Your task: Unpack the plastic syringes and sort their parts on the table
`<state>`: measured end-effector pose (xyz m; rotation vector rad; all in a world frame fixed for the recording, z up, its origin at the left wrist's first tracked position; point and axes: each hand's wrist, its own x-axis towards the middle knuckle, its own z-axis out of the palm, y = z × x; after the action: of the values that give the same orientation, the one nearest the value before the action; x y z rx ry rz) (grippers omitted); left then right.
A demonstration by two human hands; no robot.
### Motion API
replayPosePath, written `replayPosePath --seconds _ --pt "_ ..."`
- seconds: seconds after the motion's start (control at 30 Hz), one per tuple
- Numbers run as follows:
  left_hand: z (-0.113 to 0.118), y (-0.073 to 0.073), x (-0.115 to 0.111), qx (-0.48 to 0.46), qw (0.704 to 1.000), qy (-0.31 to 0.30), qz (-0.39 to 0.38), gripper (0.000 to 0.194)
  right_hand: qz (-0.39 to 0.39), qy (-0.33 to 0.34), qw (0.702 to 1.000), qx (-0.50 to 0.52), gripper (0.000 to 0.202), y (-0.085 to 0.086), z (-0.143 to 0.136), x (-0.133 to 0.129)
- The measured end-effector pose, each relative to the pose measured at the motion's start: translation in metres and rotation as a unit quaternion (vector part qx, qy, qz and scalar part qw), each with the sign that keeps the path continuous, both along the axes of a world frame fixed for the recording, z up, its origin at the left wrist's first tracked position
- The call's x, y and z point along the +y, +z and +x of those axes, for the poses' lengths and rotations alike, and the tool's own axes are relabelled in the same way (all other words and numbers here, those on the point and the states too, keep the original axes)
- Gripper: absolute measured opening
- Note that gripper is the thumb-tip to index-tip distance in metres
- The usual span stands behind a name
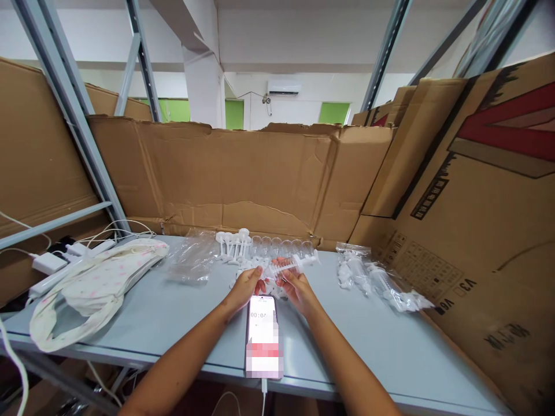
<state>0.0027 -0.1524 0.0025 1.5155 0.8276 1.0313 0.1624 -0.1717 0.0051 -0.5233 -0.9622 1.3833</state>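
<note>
My right hand is closed around a clear plastic syringe-like tube, held above the table at a slight tilt. A white plunger-like end sticks out of it to the right. My left hand is to the left of the tube, thumb and fingers pinched together; what they hold, if anything, is too small to make out. Under and behind both hands lies a pile of small white plastic parts. Behind the pile stand several white plunger-like pieces and a row of clear cylinders.
A phone with a timer lies before my hands, cable attached. To the left are a clear plastic bag, a white cloth bag and a power strip. Bagged parts lie right. Cardboard walls surround the table.
</note>
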Motion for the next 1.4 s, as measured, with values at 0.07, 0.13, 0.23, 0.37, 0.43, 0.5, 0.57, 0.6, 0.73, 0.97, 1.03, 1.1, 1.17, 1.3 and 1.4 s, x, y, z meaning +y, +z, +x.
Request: replayPosePath --seconds 0.07,0.13,0.23,0.37,0.43,0.5,0.57,0.6,0.73,0.97,1.03,1.1,1.17,1.3,1.4 --pt "0.000 0.001 -0.001 -0.023 1.000 0.003 0.009 0.048 0.000 -0.003 1.000 0.005 0.036 -0.001 0.000 0.001" --pt "0.000 0.002 -0.003 -0.046 0.999 0.005 0.010 0.047 0.000 -0.008 1.000 0.013 0.035 -0.001 0.001 0.002" --pt "0.001 0.004 -0.005 -0.058 0.998 0.020 0.026 0.046 0.001 -0.015 1.000 0.018 0.032 -0.001 0.001 0.002" --pt "-0.001 0.007 -0.004 -0.039 0.998 0.041 0.039 0.034 -0.002 -0.022 1.000 0.010 0.031 0.001 0.002 0.001" --pt "-0.003 0.008 -0.001 -0.032 0.997 0.057 0.038 0.041 -0.004 -0.027 1.000 0.009 0.031 0.002 0.002 0.001" --pt "-0.008 0.011 0.002 -0.019 0.995 0.087 0.046 0.048 -0.005 -0.032 0.999 0.010 0.030 0.002 0.003 0.002" --pt "-0.015 0.014 0.006 0.036 0.987 0.137 0.082 0.044 -0.007 -0.037 0.999 0.011 0.029 0.002 0.004 0.002" --pt "-0.020 0.016 0.008 0.086 0.976 0.166 0.115 0.039 -0.008 -0.040 0.999 0.012 0.029 0.002 0.004 0.002" --pt "-0.042 0.022 0.017 0.317 0.881 0.273 0.219 0.029 -0.011 -0.057 0.998 0.023 0.033 0.005 0.005 0.002" --pt "-0.067 0.015 0.033 0.458 0.835 0.251 0.176 0.022 -0.019 -0.061 0.998 0.020 0.031 0.006 0.005 0.003" --pt "-0.068 0.012 0.036 0.473 0.829 0.247 0.167 0.024 -0.020 -0.066 0.998 0.012 0.030 0.006 0.005 0.003" --pt "-0.068 0.009 0.037 0.493 0.824 0.231 0.153 0.026 -0.018 -0.067 0.998 0.008 0.029 0.006 0.005 0.003" --pt "-0.068 0.007 0.037 0.505 0.825 0.212 0.141 0.028 -0.016 -0.064 0.998 0.010 0.029 0.006 0.006 0.003" --pt "-0.065 0.009 0.034 0.501 0.836 0.183 0.128 0.035 -0.019 -0.060 0.998 0.004 0.028 0.004 0.007 0.002" --pt "-0.062 0.012 0.031 0.475 0.855 0.167 0.123 0.040 -0.019 -0.067 0.998 -0.009 0.027 0.002 0.007 0.004"
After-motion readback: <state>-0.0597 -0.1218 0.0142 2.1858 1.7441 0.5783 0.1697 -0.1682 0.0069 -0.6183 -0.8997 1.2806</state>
